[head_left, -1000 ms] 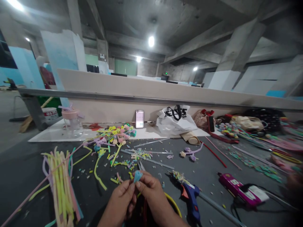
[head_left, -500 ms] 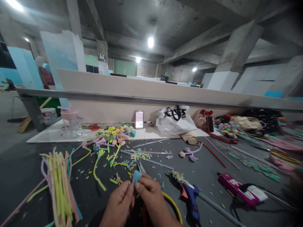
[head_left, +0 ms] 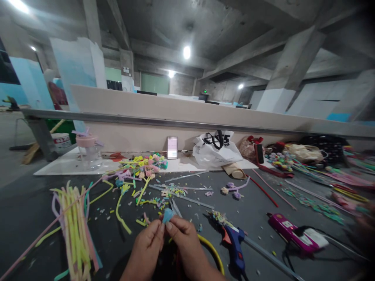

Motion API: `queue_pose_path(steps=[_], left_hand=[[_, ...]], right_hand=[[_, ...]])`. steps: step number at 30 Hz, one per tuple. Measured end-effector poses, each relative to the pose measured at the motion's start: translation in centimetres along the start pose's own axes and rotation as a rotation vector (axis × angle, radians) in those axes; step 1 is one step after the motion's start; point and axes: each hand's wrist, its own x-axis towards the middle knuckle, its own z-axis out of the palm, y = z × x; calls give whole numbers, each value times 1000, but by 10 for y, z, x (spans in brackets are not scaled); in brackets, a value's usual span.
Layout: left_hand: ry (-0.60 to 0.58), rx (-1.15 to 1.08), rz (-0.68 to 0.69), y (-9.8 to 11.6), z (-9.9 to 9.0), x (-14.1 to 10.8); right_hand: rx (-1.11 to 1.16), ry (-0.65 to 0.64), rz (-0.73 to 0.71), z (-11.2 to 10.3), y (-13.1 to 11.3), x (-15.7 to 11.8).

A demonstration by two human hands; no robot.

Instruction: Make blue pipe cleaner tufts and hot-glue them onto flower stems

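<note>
At the bottom centre, the person's two hands meet low over a dark counter (head_left: pixel 263 210). The left hand (head_left: pixel 146 249) and the right hand (head_left: pixel 183 238) both pinch a small light-blue fuzzy piece (head_left: pixel 168 215), which sticks up between their fingertips; both hands are closed tightly on it. A yellow loop (head_left: pixel 212 251) curves out from under the right hand.

Just right of the hands lies a blue glue gun (head_left: pixel 236 244), its nozzle pointing up and left. Farther right lies a pink glue gun (head_left: pixel 288 231) with a dark cord. To the left, a thick bundle of yellow, pink and blue pipe cleaners (head_left: pixel 73 224) lies on the counter.

Beyond the hands, small scissors (head_left: pixel 175 205) rest among scattered colourful cut scraps (head_left: pixel 159 201). Behind them is a heap of finished fuzzy flowers (head_left: pixel 140 168) in yellow, pink and green. Long red sticks (head_left: pixel 265 190) lie to the right.

At the back edge stand a clear jar with a pink lid (head_left: pixel 88 150), a phone (head_left: pixel 172 147) propped upright against a beige wall, and a white plastic bag (head_left: pixel 217 150) with black lettering. More bags and craft supplies crowd the far right, too blurred to tell apart.
</note>
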Motion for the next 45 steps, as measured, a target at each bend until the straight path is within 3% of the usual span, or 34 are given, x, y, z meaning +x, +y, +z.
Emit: queue_pose_path(steps=[8,19,32,36,41,45], left_hand=[[-81,-67,-101,-6,3,0],[-99,-38,15,1,-1,-2],[-14,90,64,0,-2,-5],[-29,-65,9,1,-1,-5],[-102,-409,-211,7,2,-5],[-85,-474,-258,13,0,-5]], right_hand=[[1,49,-1,-1,1,1],[141,23,24,1,6,-1],[24,41,24,1,6,-3],[0,42,34,1,5,-4],[34,48,36,1,1,-1],[68,132,-27,-1,-5,3]])
